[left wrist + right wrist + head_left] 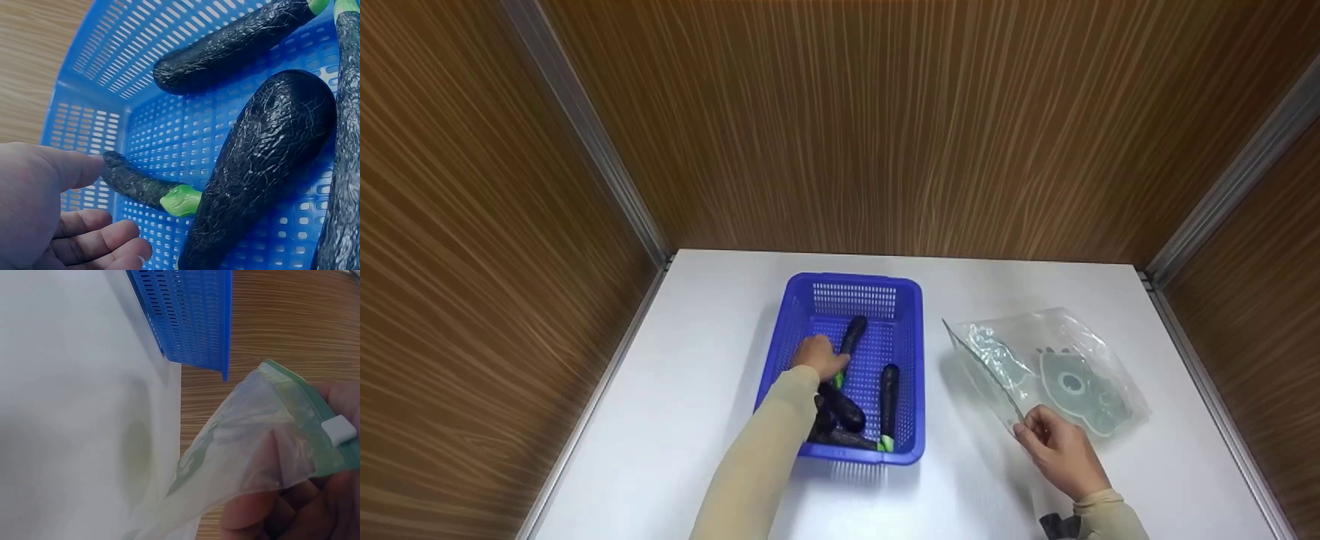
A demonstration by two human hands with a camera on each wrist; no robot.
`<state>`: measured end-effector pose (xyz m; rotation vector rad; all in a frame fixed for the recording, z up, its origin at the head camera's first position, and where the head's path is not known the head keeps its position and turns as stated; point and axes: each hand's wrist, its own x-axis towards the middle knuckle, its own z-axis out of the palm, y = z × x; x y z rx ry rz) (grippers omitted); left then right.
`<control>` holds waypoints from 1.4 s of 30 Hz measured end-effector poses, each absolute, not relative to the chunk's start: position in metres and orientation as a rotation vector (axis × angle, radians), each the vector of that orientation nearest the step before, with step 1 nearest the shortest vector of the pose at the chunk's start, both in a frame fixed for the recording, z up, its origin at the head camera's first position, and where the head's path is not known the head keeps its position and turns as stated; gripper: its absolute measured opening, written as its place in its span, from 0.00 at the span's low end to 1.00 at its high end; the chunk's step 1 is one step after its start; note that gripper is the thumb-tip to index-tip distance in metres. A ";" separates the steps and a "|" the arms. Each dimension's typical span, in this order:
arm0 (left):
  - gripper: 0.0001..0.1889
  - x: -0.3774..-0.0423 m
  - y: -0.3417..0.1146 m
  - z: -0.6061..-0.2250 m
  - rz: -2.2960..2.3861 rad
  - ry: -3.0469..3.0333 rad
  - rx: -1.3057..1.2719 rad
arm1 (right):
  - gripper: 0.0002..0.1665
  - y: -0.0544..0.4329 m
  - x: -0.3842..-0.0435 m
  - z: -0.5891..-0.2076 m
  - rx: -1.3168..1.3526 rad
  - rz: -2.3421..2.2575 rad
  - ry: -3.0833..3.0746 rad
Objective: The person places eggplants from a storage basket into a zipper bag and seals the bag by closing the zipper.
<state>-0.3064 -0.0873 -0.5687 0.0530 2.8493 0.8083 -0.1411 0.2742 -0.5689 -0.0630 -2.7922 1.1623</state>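
My left hand (819, 356) (73, 208) reaches into a blue plastic basket (918, 337) (56, 112). Its thumb and fingers stand apart beside a thin dark eggplant (853, 331) (135, 183) with a green stem end; nothing shows between them. A plump eggplant (844, 409) (259, 163) lies nearer the front, and a straight one (889, 397) (225, 53) runs along the right wall. To the right of the basket, my right hand (1065, 454) (304, 512) pinches the edge of a clear zip bag (1072, 390) (242, 444) near its white slider (338, 430).
A white tabletop (697, 337) carries the basket and bag. Brown wood-grain panels (885, 127) stand at the back and both sides, with metal strips (600, 142) along the corners. Another eggplant (847, 439) lies at the basket's front end.
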 end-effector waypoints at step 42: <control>0.08 -0.316 -0.075 -0.608 0.737 2.807 0.036 | 0.11 0.270 -0.143 -0.568 -0.053 1.202 -2.781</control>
